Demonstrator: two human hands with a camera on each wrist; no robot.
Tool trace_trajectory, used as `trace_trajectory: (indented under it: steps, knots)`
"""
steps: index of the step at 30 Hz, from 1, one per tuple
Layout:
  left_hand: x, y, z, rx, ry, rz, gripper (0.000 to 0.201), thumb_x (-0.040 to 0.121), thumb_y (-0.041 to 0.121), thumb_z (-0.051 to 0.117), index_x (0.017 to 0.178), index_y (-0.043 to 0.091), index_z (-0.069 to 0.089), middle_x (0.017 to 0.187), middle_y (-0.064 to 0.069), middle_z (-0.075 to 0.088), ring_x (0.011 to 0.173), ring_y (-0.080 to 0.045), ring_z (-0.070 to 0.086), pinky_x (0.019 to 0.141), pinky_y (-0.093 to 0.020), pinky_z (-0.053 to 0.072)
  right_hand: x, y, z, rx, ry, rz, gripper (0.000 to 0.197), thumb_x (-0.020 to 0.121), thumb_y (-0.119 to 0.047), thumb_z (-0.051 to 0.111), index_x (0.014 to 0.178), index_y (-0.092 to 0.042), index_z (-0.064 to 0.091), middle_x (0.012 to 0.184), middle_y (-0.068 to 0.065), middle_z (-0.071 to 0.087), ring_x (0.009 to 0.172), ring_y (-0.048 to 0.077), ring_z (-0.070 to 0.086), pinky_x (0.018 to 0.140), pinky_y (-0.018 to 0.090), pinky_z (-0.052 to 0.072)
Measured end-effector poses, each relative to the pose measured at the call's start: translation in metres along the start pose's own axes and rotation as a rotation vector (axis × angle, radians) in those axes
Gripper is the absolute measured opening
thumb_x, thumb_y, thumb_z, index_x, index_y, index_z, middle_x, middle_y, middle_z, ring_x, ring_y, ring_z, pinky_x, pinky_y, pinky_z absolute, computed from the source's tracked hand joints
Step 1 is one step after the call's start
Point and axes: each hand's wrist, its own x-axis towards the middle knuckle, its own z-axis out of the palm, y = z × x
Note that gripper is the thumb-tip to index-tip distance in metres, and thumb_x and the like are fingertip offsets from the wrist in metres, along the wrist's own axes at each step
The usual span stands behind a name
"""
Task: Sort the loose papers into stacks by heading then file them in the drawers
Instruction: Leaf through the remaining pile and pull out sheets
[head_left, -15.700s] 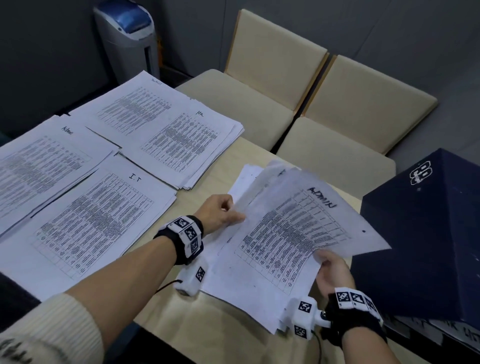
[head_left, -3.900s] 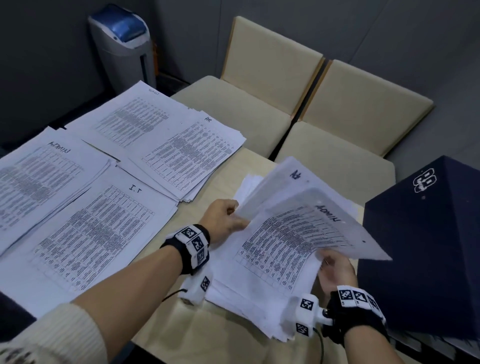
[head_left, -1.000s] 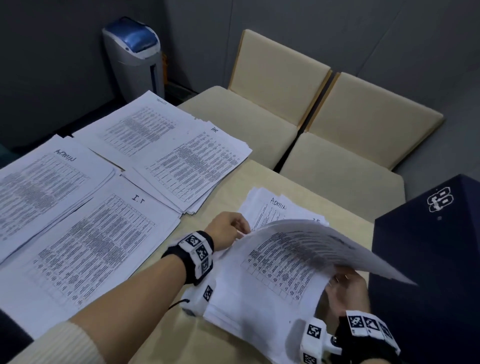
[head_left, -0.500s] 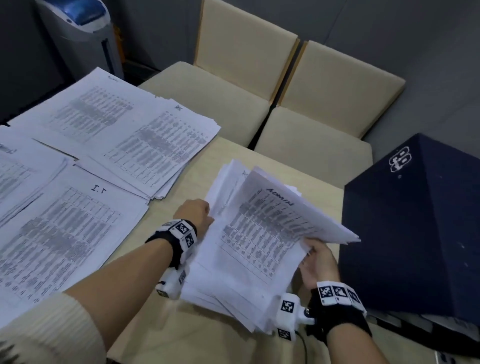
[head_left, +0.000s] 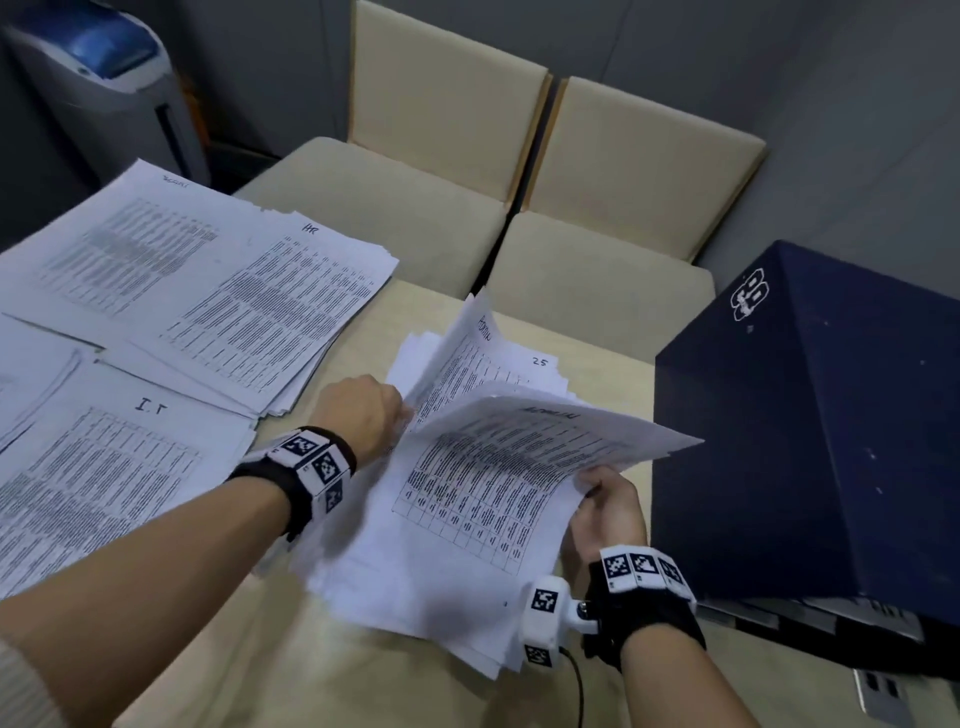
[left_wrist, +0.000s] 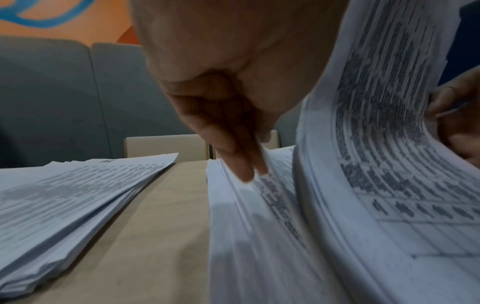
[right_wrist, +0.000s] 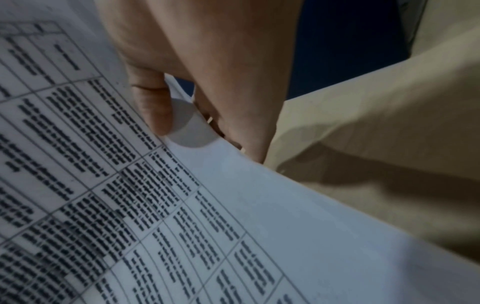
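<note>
Parting loose pile (head_left: 405, 587): right hand (head_left: 608, 512) pinches lifted sheets (head_left: 519, 462) at right edge; left hand (head_left: 358, 410) pinches raised sheet (head_left: 457, 358), nearer sorted stacks (head_left: 156, 291) leftward.

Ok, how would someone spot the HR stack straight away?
Start on the left side of the wooden table. The HR stack is the paper stack nearest the beige chairs; unlike the I.T stack beside it, its handwritten heading reads HR.

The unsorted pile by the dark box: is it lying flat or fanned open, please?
Fanned open: the right hand lifts upper sheets; the left hand raises a lower sheet.
</note>
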Motion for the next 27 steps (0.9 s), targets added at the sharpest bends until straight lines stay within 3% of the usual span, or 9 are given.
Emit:
trace_trajectory:
  steps: [3,7,12,15,18,20,22,25,27]
  knots:
    - [0.003,0.002,-0.001,-0.125,-0.007,-0.026,0.026,0.102,0.026,0.045,0.079,0.015,0.052,0.067,-0.002,0.052,0.061,-0.022,0.054,0.056,-0.03,0.041,0.002,0.001,-0.005,-0.014,-0.001,-0.004,0.027,0.055,-0.002,0.057,0.08,-0.012,0.052,0.096,0.013,0.054,0.092,0.031,0.053,0.106,0.045,0.04]
    - [-0.004,-0.001,-0.008,-0.012,0.034,-0.011,0.031,0.105,0.031,0.038,0.083,0.017,0.055,0.068,-0.001,0.056,0.058,-0.02,0.055,0.051,-0.028,0.043,0.01,-0.003,-0.011,-0.104,0.102,0.009,0.033,0.04,-0.01,0.066,0.064,-0.021,0.046,0.08,0.006,0.04,0.072,0.028,0.038,0.07,0.035,0.037]
    - [-0.005,-0.001,-0.021,0.188,0.068,0.107,0.053,0.106,0.038,0.027,0.058,0.016,0.039,0.055,0.005,0.039,0.047,-0.016,0.041,0.049,-0.027,0.044,0.003,-0.006,0.001,-0.106,0.068,-0.006,0.028,0.049,-0.009,0.064,0.074,-0.016,0.052,0.093,0.006,0.054,0.089,0.027,0.048,0.1,0.043,0.041]
    - [-0.004,-0.002,-0.021,0.149,0.008,0.161,0.041,0.106,0.036,0.032,0.078,0.015,0.053,0.06,0.004,0.041,0.052,-0.018,0.047,0.05,-0.03,0.042,-0.001,-0.007,0.006,-0.147,0.127,-0.016,0.022,0.055,-0.009,0.064,0.07,-0.015,0.049,0.085,0.005,0.048,0.083,0.028,0.041,0.088,0.035,0.041]
    - [-0.007,-0.005,-0.016,-0.2,0.006,0.185,0.013,0.097,0.013,0.048,0.084,0.016,0.046,0.064,0.002,0.046,0.06,-0.023,0.048,0.053,-0.028,0.032,0.001,-0.006,0.003,-0.103,0.139,-0.024,0.021,0.056,-0.007,0.06,0.065,-0.017,0.044,0.08,0.003,0.042,0.08,0.024,0.039,0.083,0.033,0.036]
    - [-0.01,-0.008,-0.014,-0.554,0.023,0.227,0.026,0.09,0.001,0.053,0.072,0.017,0.043,0.059,0.005,0.046,0.057,-0.018,0.044,0.052,-0.028,0.029,-0.002,-0.005,0.004,-0.045,0.067,-0.019,0.027,0.052,-0.008,0.062,0.068,-0.019,0.042,0.079,0.004,0.041,0.073,0.022,0.04,0.077,0.034,0.037]
    - [-0.016,-0.01,-0.016,-0.859,-0.063,0.208,0.035,0.091,-0.005,0.054,0.067,0.021,0.054,0.06,0.009,0.055,0.058,-0.006,0.049,0.057,-0.022,0.039,-0.002,-0.006,0.002,-0.036,0.04,-0.011,0.021,0.066,-0.001,0.054,0.069,-0.017,0.041,0.071,0.003,0.041,0.064,0.02,0.04,0.069,0.03,0.035]
    - [-0.023,-0.007,-0.015,-1.225,-0.263,0.071,0.052,0.079,-0.025,0.046,0.059,0.017,0.069,0.069,0.002,0.073,0.072,-0.003,0.068,0.076,-0.026,0.055,-0.002,-0.008,0.004,-0.088,0.012,-0.058,0.022,0.078,0.009,0.047,0.073,-0.012,0.047,0.07,0.003,0.046,0.067,0.018,0.044,0.071,0.027,0.039]
    - [-0.022,-0.008,-0.01,-1.302,-0.328,-0.002,0.054,0.072,-0.028,0.043,0.055,0.013,0.072,0.091,0.004,0.077,0.099,-0.006,0.069,0.098,-0.035,0.05,0.0,-0.007,0.004,-0.125,0.013,-0.054,0.017,0.08,0.007,0.051,0.076,-0.01,0.052,0.069,0.004,0.051,0.068,0.019,0.05,0.072,0.027,0.042]
